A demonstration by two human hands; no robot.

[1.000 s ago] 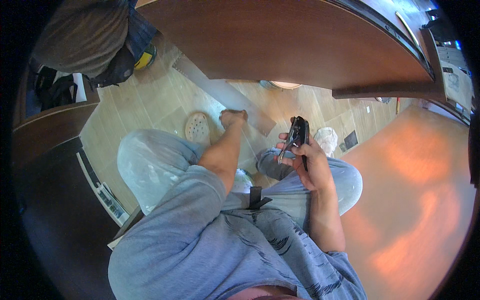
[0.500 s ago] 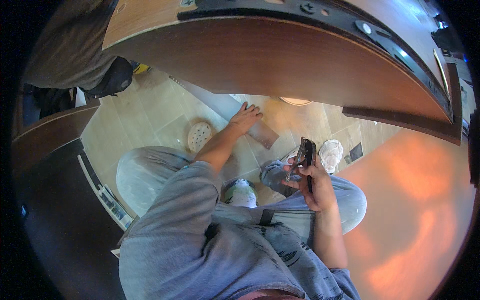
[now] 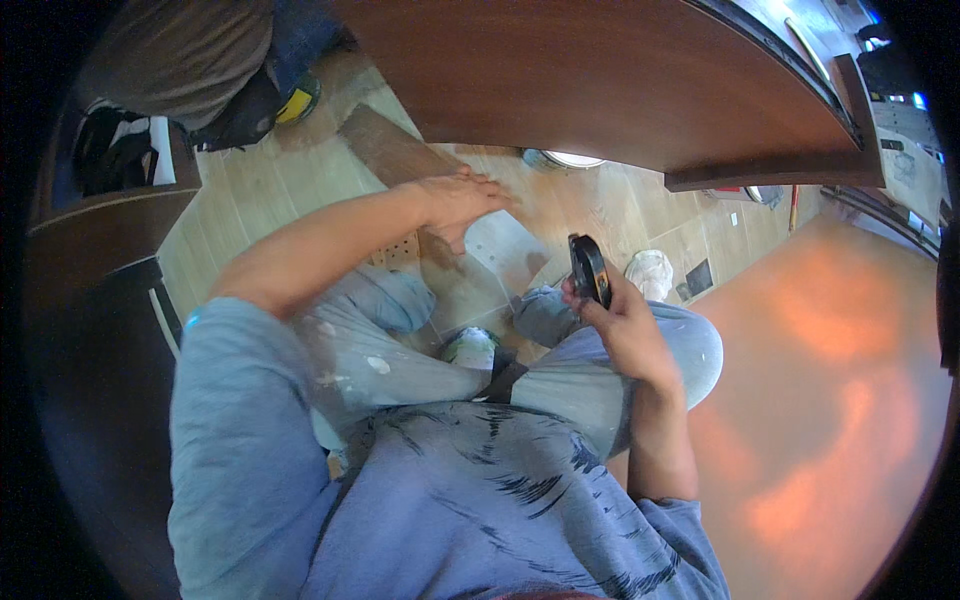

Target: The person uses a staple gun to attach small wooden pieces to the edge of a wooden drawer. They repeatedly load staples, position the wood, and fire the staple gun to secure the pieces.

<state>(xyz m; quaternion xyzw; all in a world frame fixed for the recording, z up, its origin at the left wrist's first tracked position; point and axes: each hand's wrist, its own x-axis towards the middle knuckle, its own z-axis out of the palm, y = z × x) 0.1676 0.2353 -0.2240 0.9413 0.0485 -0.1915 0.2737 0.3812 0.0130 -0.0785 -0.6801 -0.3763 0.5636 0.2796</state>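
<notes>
Tool, black, now turned in my right hand's grasp.
My left hand has swung crosswise over the board, fingers unclenched; whether they press, I can't tell.

The tool is black, the shirt black-streaked blue-grey.

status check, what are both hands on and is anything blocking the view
Right hand gripping black tool. Left hand open, over flat strip, contact unclear. Left hand hiding part of strip.
</notes>
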